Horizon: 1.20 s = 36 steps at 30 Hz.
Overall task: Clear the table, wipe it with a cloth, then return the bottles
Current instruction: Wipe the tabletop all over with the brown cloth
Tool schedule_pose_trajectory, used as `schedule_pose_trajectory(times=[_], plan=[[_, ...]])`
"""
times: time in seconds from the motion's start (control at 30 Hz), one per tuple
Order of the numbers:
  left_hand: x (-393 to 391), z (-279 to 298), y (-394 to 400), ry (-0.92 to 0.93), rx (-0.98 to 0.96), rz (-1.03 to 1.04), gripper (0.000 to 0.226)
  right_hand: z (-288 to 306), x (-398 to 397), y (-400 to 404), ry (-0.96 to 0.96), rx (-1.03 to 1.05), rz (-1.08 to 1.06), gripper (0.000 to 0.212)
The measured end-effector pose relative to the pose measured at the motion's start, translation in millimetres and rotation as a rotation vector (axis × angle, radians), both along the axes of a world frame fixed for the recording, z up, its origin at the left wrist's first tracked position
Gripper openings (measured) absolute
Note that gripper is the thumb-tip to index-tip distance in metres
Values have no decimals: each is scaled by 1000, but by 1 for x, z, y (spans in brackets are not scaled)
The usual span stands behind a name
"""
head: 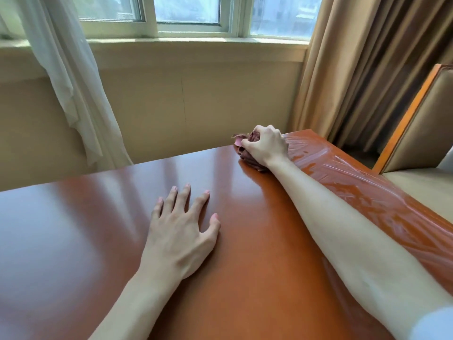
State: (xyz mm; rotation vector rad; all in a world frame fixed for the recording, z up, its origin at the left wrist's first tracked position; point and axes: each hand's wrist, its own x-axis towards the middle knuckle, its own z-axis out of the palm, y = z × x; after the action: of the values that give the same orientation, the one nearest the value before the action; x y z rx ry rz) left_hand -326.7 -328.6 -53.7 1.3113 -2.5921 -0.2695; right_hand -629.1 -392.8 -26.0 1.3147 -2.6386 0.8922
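Wipe step in hand, by my reading. My right hand has its fingers curled tight round a bunched dark reddish cloth, pressing it down at the far edge of the table, near the far right corner. Bunching gives a firm pad to bear on; the arm is stretched long across the top because that corner is the farthest reach from where I stand. Wet streaks run along the right-hand strip of the top, from the cloth back toward me, so I judge that strip covered and the rest, glossy and dry-looking, still to do. My left hand lies flat on the wood, fingers spread and straight, holding nothing; I take it as a brace for the lean forward. No bottles in view, so the clearing looks done and the return is not yet begun; where they stand I cannot tell. A chair sits just beside the right edge, a brown curtain behind it. Next pass should likely work leftward along the far edge.
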Motion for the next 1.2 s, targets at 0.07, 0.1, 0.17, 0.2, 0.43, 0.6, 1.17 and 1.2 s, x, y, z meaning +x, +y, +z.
schedule_pose_trajectory(times=[0.07, 0.1, 0.17, 0.2, 0.43, 0.6, 1.17, 1.2], plan=[[0, 2, 1, -6, 16, -1, 71, 0, 22, 34, -8, 8, 46, 40], [0, 2, 1, -8, 22, -4, 69, 0, 35, 56, -11, 11, 69, 40], [0, 3, 2, -17, 29, -10, 64, 0, 66, 104, -22, -8, 106, 39], [0, 3, 2, -25, 37, -15, 63, 1, 83, 131, -23, -15, 123, 39], [2, 1, 0, -43, 55, -40, 62, -3, 173, 304, 19, -28, 299, 28], [1, 1, -2, -54, 38, -44, 61, -1, 154, 271, 43, -3, 230, 31], [-3, -1, 0, -53, -28, 23, 75, -2, -38, -37, 28, 2, -73, 47], [-2, 0, -1, -50, -23, 19, 74, -4, -33, -28, 32, 0, -59, 48]])
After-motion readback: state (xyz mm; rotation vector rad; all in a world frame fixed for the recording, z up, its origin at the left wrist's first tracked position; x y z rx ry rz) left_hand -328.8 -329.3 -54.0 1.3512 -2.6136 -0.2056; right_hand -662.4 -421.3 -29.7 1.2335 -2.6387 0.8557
